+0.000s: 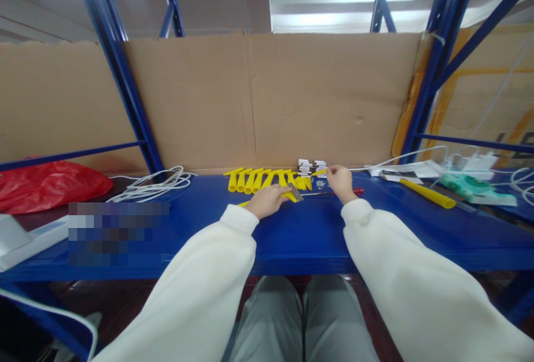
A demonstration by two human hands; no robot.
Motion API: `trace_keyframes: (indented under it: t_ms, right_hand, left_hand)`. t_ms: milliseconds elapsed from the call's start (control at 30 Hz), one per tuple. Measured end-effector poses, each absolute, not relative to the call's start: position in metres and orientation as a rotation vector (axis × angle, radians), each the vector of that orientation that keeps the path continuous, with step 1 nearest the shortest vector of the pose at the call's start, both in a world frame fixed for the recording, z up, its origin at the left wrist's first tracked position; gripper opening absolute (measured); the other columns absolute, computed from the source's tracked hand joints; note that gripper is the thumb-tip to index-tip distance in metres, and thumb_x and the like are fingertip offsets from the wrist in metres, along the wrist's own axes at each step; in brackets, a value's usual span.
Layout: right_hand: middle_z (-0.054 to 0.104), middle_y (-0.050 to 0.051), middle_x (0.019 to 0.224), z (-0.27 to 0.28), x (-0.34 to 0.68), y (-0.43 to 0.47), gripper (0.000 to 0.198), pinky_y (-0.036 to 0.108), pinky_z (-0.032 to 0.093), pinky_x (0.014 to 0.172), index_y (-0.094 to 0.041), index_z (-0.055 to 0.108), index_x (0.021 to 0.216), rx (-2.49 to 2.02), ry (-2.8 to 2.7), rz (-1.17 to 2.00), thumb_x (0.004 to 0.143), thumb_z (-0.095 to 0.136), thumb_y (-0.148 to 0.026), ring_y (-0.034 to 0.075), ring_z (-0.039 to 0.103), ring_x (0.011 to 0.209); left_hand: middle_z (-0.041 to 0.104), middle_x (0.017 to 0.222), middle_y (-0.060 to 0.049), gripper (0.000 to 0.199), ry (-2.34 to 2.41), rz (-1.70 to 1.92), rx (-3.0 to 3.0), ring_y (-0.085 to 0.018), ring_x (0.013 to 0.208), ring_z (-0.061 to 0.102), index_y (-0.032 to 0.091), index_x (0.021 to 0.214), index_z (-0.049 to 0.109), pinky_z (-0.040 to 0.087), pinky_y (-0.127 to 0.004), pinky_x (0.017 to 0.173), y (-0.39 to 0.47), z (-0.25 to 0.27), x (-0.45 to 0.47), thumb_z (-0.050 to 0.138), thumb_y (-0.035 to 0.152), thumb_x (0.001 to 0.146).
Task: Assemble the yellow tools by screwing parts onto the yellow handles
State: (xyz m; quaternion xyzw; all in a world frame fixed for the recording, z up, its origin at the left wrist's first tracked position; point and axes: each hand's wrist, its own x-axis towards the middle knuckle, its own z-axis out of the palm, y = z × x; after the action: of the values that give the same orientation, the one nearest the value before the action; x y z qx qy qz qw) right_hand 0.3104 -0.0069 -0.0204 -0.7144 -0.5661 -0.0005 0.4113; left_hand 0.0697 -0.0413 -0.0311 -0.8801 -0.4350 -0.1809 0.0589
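My left hand (266, 202) is closed around a yellow-handled scraper (296, 193) with a flat metal blade pointing right. Pinched in my right hand (340, 182) is a small flat yellow plastic piece (319, 173). Behind my left hand, several yellow handles (249, 182) stand in a row. More small yellow pieces (304, 183) lie in a group at the row's right end. Between my hands is a little heap of small metal parts (320, 183), probably screws. A screwdriver with a red handle (357, 191) lies by my right wrist, its shaft pointing left.
Small white packets (304, 167) are stacked against the cardboard wall (325, 100). To the right lie a yellow tube-like handle (429, 193), a green and white packet (475, 187) and cables. Coiled white cable (161, 184) and a red bag (54, 187) are on the left of the blue bench (308, 234).
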Motion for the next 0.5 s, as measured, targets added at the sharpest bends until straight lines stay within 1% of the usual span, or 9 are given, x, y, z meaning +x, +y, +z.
trace_keyframes:
  t_ms: [100,200,367,500]
  right_hand:
    - [0.072,0.018,0.107,-0.019,0.314,-0.005,0.029,0.036,0.048,0.092,-0.011,0.071,0.103,-1.645,-1.273,0.055,0.085,0.052,-0.025,0.028,0.065,0.103]
    - [0.071,0.015,0.103,-0.019,0.311,0.000,0.025,0.035,0.050,0.090,-0.011,0.066,0.100,-1.487,-1.150,0.205,0.081,0.055,-0.022,0.025,0.067,0.097]
    - [0.068,0.006,0.096,-0.023,0.302,0.007,0.030,0.030,0.057,0.079,-0.018,0.053,0.109,-1.212,-1.027,0.538,0.080,0.057,-0.017,0.017,0.068,0.085]
    - [0.065,0.000,0.084,-0.025,0.299,0.007,0.031,0.026,0.059,0.068,-0.023,0.049,0.101,-1.114,-0.951,0.737,0.075,0.064,-0.014,0.014,0.067,0.074]
  left_hand:
    - [0.067,0.126,-0.008,0.038,-1.319,-0.518,-2.662,-0.024,0.113,0.064,0.025,0.131,0.063,0.049,-0.034,0.097,-0.043,-0.030,0.070,0.051,0.028,0.094]
    - [0.068,0.125,-0.007,0.038,-1.320,-0.520,-2.666,-0.024,0.113,0.064,0.026,0.130,0.063,0.049,-0.033,0.098,-0.045,-0.028,0.071,0.052,0.027,0.094]
    - [0.068,0.123,-0.008,0.039,-1.327,-0.506,-2.675,-0.024,0.113,0.064,0.024,0.132,0.062,0.049,-0.035,0.099,-0.047,-0.027,0.072,0.052,0.026,0.094]
    - [0.068,0.126,-0.008,0.039,-1.316,-0.519,-2.682,-0.025,0.115,0.064,0.025,0.131,0.063,0.049,-0.036,0.099,-0.047,-0.027,0.072,0.052,0.026,0.094]
